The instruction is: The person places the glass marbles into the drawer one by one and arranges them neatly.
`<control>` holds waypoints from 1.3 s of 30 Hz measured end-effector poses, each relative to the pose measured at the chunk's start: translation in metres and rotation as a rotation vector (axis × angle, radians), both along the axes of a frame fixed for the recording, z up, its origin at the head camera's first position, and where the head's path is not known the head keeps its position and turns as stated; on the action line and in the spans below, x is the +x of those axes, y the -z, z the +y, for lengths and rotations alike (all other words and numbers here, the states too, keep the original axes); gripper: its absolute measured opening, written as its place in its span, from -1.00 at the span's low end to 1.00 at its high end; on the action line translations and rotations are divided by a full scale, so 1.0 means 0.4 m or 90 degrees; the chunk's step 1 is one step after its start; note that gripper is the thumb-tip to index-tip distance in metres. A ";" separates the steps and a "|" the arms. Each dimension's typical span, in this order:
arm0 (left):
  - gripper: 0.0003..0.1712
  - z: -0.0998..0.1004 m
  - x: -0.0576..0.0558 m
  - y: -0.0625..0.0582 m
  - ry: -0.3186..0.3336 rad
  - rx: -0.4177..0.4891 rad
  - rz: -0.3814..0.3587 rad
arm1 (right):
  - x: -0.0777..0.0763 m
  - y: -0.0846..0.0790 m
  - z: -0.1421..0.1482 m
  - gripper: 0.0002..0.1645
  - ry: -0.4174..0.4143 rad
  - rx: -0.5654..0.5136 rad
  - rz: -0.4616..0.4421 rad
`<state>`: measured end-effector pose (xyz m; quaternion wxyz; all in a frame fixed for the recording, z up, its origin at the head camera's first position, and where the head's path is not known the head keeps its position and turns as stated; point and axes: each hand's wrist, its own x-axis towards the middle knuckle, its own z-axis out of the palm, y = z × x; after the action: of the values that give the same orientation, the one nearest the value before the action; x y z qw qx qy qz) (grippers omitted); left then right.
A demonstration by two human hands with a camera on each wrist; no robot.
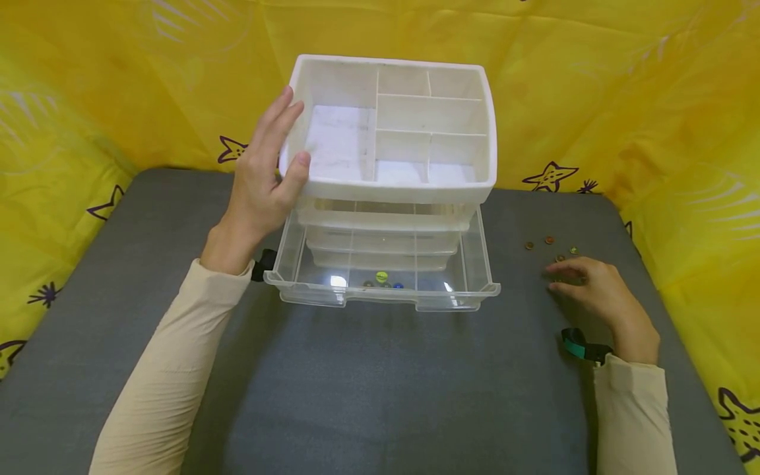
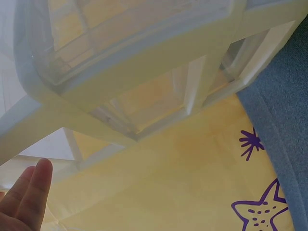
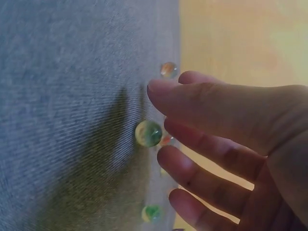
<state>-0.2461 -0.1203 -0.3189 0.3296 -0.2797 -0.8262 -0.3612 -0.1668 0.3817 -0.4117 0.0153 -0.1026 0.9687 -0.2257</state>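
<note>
A white plastic drawer unit (image 1: 436,191) with a divided top tray stands at the back. My left hand (image 1: 264,165) rests against its left side, fingers straight and thumb at the front corner; two of its fingers (image 2: 36,192) show in the left wrist view. Below, a clear drawer (image 1: 380,297) is pulled out, with several marbles, one a yellow-green marble (image 1: 382,277), in its middle section. To the right, my right hand (image 1: 600,290) hovers with loosely bent fingers around a greenish marble (image 3: 148,134), thumb and fingertips apart and nothing gripped.
Several more marbles lie on the grey cloth beyond my right hand, among them an orange-brown marble (image 1: 549,240) and a green marble (image 3: 151,213). Yellow patterned fabric (image 1: 380,26) hangs behind and along both sides of the grey table (image 1: 356,382).
</note>
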 end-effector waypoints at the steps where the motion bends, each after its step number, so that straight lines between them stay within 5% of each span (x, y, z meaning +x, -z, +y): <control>1: -0.31 0.000 0.000 0.000 0.000 0.000 0.001 | -0.001 0.002 0.003 -0.66 0.001 0.003 -0.006; 17: -0.32 0.000 -0.001 -0.001 0.000 0.009 0.006 | -0.008 0.018 0.021 -0.68 0.027 0.029 -0.073; 39: -0.32 0.002 -0.003 0.000 -0.001 0.007 0.006 | 0.012 -0.035 -0.045 -0.73 0.011 -0.066 -0.008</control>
<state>-0.2472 -0.1196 -0.3190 0.3356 -0.2792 -0.8227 -0.3641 -0.1620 0.3638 -0.3978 0.0143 -0.0937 0.9564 -0.2762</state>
